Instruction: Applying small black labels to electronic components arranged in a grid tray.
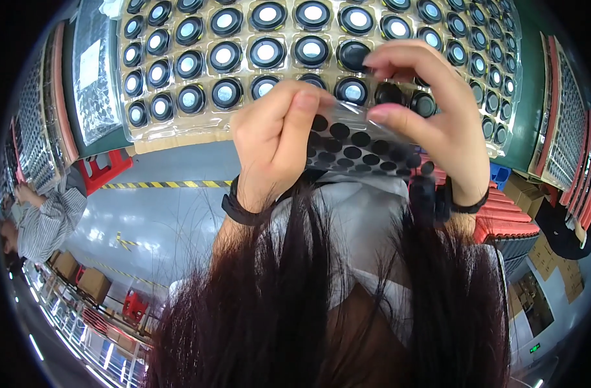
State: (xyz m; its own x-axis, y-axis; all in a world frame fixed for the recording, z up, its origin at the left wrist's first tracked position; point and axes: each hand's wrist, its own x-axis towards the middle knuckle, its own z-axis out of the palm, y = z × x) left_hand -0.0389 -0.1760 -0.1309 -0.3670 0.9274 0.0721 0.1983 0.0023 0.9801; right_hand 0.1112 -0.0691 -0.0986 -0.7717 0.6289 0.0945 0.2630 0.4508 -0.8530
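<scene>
Both hands pinching a clear sheet of black round stickers.
Left hand (279, 139) and right hand (431, 110) grip the sticker sheet (363, 150) with closed fingertips; beyond lies a clear tray (179, 132) of round black parts.

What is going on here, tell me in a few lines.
A person holds a clear sheet of round black stickers in both hands. The left hand grips its near edge, and the right hand pinches at its top, thumb and forefinger together. Just beyond the hands lies a clear plastic tray filled with rows of small round black speakers with pale centres. Another person in a striped shirt is at the far left.
</scene>
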